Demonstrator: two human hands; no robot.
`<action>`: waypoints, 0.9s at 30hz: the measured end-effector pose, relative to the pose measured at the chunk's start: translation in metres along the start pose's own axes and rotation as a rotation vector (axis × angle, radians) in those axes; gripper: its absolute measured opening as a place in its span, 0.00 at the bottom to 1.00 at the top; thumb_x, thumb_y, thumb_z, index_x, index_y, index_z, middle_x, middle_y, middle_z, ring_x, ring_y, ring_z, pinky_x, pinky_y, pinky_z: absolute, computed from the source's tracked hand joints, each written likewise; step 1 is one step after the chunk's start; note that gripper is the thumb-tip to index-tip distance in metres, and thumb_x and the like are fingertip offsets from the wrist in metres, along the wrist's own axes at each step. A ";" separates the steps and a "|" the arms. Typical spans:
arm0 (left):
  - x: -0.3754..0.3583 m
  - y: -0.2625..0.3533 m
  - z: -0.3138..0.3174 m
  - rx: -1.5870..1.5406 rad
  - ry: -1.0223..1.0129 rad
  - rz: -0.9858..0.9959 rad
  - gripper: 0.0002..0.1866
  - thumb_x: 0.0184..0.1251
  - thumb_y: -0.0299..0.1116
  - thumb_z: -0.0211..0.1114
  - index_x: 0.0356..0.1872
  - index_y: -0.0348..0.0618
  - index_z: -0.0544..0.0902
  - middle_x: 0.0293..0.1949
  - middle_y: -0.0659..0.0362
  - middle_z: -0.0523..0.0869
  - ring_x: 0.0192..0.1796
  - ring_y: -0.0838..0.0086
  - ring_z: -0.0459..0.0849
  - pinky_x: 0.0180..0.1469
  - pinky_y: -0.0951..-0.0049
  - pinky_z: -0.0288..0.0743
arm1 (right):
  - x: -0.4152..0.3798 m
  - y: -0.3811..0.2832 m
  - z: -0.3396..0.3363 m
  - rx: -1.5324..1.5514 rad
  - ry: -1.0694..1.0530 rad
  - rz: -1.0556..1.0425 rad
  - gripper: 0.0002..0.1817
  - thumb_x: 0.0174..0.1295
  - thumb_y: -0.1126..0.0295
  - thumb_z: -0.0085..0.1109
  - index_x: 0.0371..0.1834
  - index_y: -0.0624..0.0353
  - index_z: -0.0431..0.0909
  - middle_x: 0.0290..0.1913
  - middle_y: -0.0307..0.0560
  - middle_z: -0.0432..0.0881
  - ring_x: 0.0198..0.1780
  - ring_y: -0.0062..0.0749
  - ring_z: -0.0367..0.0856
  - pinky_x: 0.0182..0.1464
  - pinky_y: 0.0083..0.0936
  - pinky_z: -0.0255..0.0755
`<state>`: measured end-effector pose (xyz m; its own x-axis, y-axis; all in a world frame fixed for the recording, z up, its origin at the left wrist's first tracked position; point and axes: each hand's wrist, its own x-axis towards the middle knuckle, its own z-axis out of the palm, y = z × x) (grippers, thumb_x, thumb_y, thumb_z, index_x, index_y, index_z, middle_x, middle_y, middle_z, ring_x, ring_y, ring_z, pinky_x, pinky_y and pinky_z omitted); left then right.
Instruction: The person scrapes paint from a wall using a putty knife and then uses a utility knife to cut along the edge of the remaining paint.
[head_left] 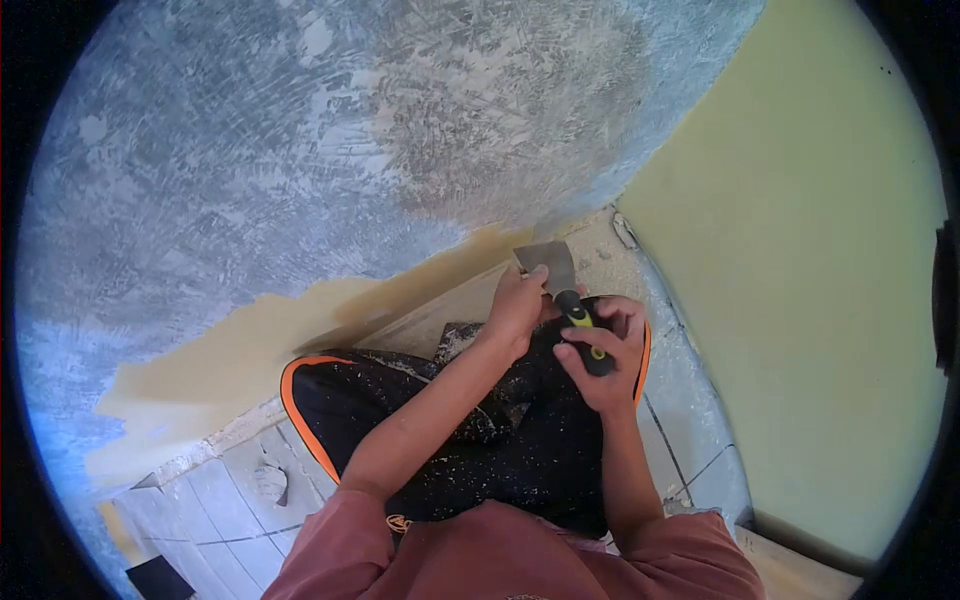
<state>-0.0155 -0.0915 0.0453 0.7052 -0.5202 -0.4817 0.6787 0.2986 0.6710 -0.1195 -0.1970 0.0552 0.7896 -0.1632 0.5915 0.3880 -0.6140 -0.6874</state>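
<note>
While seated cross-legged at the meeting of two walls, works with two bare hands on one scraper [561, 275]. Counted from left to right: one dark square piece [160, 579], one pale lump [271, 484], one coated wall [300, 150], two folded legs in black trousers [540, 470], one left hand [517, 305], one right hand [617, 355] and one smooth yellow-green wall [820, 220].

At far left and across the far side, to be seen on the coated wall, mottled blue-grey patches above a bare yellowish strip [230, 350]. At near left, on the tiled floor [215, 500], the dark square piece and, farther up to its right, the pale lump. At center, between the legs, a flat dark piece [457, 340] flecked with white, partly covered. Across the trousers, white specks and orange side stripes; nearest, a dull red shirt [480, 555]. Toward the far right, near the corner, a small rough-edged fragment [624, 231] beside the smooth wall. In the way: the folded legs, blocking the view of the floor beneath the hands, and the fingers, hiding parts of the tool.

Held above the lap, scraper between and just beyond the hands, blade [548, 262] tilted toward the far left. At left, pinches the blade's edge with the left hand; at right, grasps the dark and lime handle [580, 318] with the right, some fingers curled loosely clear of it.
</note>
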 end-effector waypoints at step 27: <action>-0.020 0.016 -0.093 0.127 0.162 -0.005 0.14 0.66 0.39 0.54 0.43 0.39 0.73 0.34 0.56 0.79 0.40 0.68 0.81 0.44 0.67 0.77 | 0.090 -0.018 0.063 0.826 0.301 -0.422 0.11 0.49 0.76 0.57 0.14 0.60 0.67 0.13 0.42 0.73 0.13 0.29 0.73 0.19 0.25 0.71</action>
<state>-0.0002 -0.0016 0.0131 0.7326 -0.3831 -0.5627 0.6582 0.1877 0.7291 -0.0248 -0.1519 0.0942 0.3992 -0.3154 0.8609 0.9128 0.0491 -0.4053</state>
